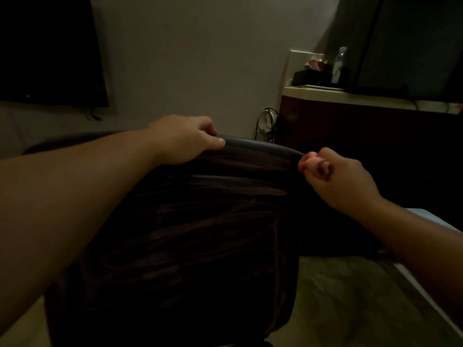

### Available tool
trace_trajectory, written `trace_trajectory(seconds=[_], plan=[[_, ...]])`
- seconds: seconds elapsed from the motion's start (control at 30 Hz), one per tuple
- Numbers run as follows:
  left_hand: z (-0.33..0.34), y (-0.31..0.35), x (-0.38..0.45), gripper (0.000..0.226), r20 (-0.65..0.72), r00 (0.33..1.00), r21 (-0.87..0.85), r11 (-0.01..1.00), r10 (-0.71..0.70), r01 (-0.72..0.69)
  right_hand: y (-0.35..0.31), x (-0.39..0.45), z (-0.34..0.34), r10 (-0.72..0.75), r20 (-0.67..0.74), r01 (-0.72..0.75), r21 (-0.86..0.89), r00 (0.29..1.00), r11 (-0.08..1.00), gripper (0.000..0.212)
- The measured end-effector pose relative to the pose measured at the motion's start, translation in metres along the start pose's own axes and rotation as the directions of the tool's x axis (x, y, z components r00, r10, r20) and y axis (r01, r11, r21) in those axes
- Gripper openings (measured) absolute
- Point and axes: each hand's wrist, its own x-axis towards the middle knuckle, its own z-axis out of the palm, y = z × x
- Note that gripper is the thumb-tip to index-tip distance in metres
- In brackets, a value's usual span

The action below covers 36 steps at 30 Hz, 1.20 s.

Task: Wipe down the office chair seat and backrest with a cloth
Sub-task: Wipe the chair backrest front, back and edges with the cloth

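The dark office chair backrest (200,234) fills the lower middle of the dim head view, and the seat is hidden behind it. My left hand (185,139) grips the rounded top edge (263,146) of the backrest, thumb on the near side and fingers curled over the far side. My right hand (343,176) is closed round a small pink cloth (307,162), which it presses against the right end of that top edge. Only a little of the cloth shows past my fingers.
A dark screen (50,51) hangs on the wall at the upper left. At the right, a counter (350,95) carries a clear bottle (338,66), a dark box (310,76) and a large dark screen (413,46). A wire stand (268,123) sits by the wall. Tiled floor (338,296) shows lower right.
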Motion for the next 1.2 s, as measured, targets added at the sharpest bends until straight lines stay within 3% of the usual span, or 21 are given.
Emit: trace_trajectory(seconds=[0.07,0.13,0.27,0.33,0.43,0.5,0.57,0.63,0.7,0.83,0.9,1.0,1.07,1.13,1.2], plan=[[0.001,0.004,0.001,0.056,0.009,1.000,0.019,1.000,-0.002,0.002,-0.007,0.012,0.002,0.106,-0.057,-0.101,0.087,0.993,0.991,0.025],[0.001,0.006,0.001,0.059,0.007,1.000,0.010,1.000,-0.014,0.014,-0.020,0.023,0.009,0.095,-0.098,-0.078,0.163,0.991,0.984,0.027],[0.000,0.001,-0.003,0.061,0.002,1.000,0.020,1.000,0.001,-0.001,-0.014,0.007,0.006,-0.160,0.046,0.163,-0.078,0.986,0.983,0.021],[0.003,0.002,-0.003,0.058,0.001,1.000,0.043,0.999,-0.001,0.001,-0.008,0.008,0.006,-0.113,-0.021,0.110,-0.131,0.993,0.985,0.025],[0.003,0.003,0.001,0.050,0.004,1.000,0.048,0.999,-0.013,0.012,-0.023,0.021,0.019,-0.065,-0.133,0.064,-0.008,0.989,0.998,0.027],[0.001,0.000,0.001,0.048,0.009,1.000,0.032,0.999,-0.002,0.002,-0.027,0.018,0.020,-0.158,-0.080,0.156,-0.026,0.984,0.987,0.023],[0.001,-0.001,-0.001,0.054,0.018,1.000,0.028,0.999,0.018,-0.018,-0.019,0.016,0.008,-0.247,0.000,0.244,-0.172,0.969,0.955,0.024],[0.002,0.001,-0.001,0.054,0.009,1.000,0.041,0.999,0.013,-0.013,-0.019,0.029,0.001,-0.192,-0.055,0.177,-0.207,0.980,0.962,0.026],[0.001,0.002,0.000,0.048,0.008,1.000,0.021,1.000,0.006,-0.006,-0.030,0.040,0.004,-0.131,-0.126,0.119,-0.096,0.983,0.988,0.025],[-0.002,-0.006,-0.002,0.045,0.011,1.000,0.005,1.000,0.019,-0.019,-0.022,0.021,0.007,-0.350,0.027,0.348,-0.202,0.936,0.915,0.024],[-0.002,-0.003,-0.005,0.054,0.012,1.000,0.010,1.000,0.019,-0.019,-0.009,0.019,0.001,-0.292,-0.001,0.281,-0.274,0.956,0.920,0.025],[-0.002,0.002,-0.004,0.047,0.026,1.000,-0.007,1.000,0.013,-0.013,-0.027,0.036,0.008,-0.142,-0.151,0.123,-0.125,0.978,0.984,0.025],[-0.005,-0.002,-0.005,0.042,0.020,1.000,-0.017,1.000,0.022,-0.021,-0.042,0.034,0.016,-0.246,-0.127,0.239,-0.064,0.961,0.969,0.024],[-0.006,-0.008,-0.007,0.042,0.017,0.999,-0.010,0.999,0.035,-0.035,-0.037,0.021,0.015,-0.372,-0.011,0.367,-0.147,0.928,0.919,0.023],[-0.006,-0.010,-0.008,0.047,0.018,0.999,0.004,0.999,0.033,-0.033,-0.016,0.012,0.006,-0.307,-0.007,0.295,-0.251,0.952,0.922,0.023]])
